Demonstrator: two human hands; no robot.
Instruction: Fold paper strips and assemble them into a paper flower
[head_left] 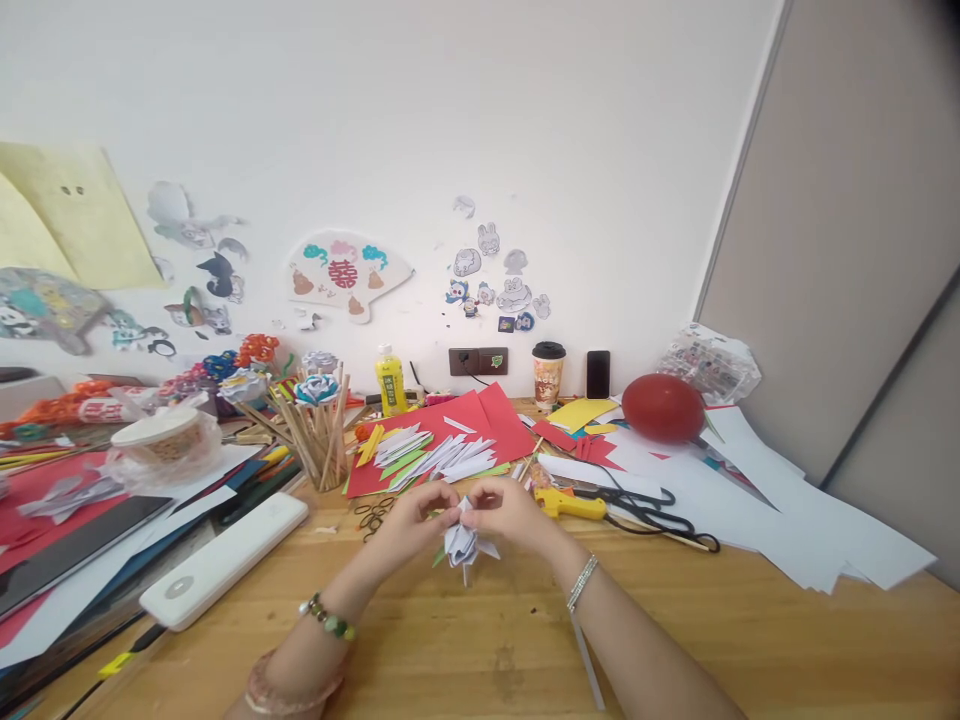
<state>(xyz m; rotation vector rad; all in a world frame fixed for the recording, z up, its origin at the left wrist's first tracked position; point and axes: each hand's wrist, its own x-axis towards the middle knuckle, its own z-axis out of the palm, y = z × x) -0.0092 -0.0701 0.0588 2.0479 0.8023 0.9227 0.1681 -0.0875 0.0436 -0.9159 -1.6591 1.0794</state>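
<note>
Both hands meet over the wooden table around a white folded-paper flower [461,543] with a bit of green at its left side. My left hand [420,515] pinches its upper left edge between thumb and fingers. From the other side my right hand [506,508] grips the top of the same flower, thumb against the paper. Loose petal tips stick out below the fingers. Just beyond the hands, folded white paper strips [459,460] lie on red paper [491,415]. A yellow glue gun [570,504] rests to the right of my right hand.
Black scissors [660,513] lie beside the glue gun. A white power strip [225,560] is at the left, near a holder of wooden sticks [322,440]. Behind stand a yellow bottle [391,382], a lidded cup [548,375] and a red balloon [663,408]. White sheets [817,500] cover the right side.
</note>
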